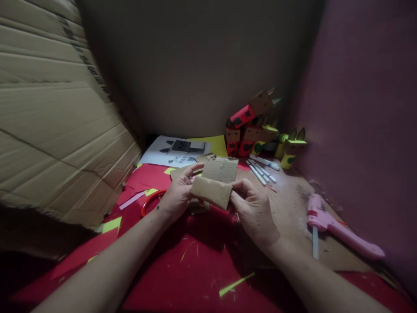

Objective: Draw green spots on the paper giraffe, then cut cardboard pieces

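Here's the cardboard (211, 192), mid-scene over the red surface (182, 287), its left end gripped in the left hand's (178, 194) fingers, its right end pinched between the right hand's (256, 209) thumb and fingers. A red loop (147, 201) lies just left, markers (256, 173) farther off to the right, and the pink glue gun (321, 213) well over right. Far back, red and yellow figures (246, 148) cluster together.

- Red tabletop (182, 289) carries a yellow paper strip (236, 284), red paper sheets (148, 176) and a brown board (289, 198)
- The board carries a pink hot-glue gun (319, 216) and white markers (264, 162)
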`<state>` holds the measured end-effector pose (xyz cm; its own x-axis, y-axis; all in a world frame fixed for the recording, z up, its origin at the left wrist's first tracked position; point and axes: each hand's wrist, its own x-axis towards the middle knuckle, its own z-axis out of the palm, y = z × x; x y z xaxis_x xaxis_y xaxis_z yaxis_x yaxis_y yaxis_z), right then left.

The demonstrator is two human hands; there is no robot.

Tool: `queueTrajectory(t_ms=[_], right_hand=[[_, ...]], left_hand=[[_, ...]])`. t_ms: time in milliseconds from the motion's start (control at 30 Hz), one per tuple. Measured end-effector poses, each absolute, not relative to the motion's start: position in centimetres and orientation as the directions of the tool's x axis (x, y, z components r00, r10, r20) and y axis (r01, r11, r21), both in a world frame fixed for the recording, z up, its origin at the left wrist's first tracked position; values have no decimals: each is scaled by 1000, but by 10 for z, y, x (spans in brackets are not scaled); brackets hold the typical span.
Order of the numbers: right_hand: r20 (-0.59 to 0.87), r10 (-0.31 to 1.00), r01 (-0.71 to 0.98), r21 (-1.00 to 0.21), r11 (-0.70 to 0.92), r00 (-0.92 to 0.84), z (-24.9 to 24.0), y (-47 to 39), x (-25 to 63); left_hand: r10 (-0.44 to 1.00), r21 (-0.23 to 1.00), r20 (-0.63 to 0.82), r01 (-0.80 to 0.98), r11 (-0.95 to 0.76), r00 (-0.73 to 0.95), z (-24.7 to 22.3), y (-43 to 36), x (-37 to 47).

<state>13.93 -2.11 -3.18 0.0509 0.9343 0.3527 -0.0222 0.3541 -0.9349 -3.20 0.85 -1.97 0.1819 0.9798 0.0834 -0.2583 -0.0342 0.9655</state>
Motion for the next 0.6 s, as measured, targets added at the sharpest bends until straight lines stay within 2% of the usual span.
queueTrajectory(t_ms=[100,200,433,600], right_hand=[[280,959,-97,-954,283,42,-29,-21,139],[218,976,-164,-962,217,14,-26,-22,139],[228,973,-251,-945,212,-33,-25,-19,140],[244,970,-378,-896,233,17,-24,-15,139]], left_hand=[[968,959,176,-253,-128,177,-21,9,-34],[966,964,206,-200,-173,157,-24,10,-37],[967,969,204,-173,-177,152,-18,6,-38],[975,973,176,-173,-151,139,-12,0,-33]])
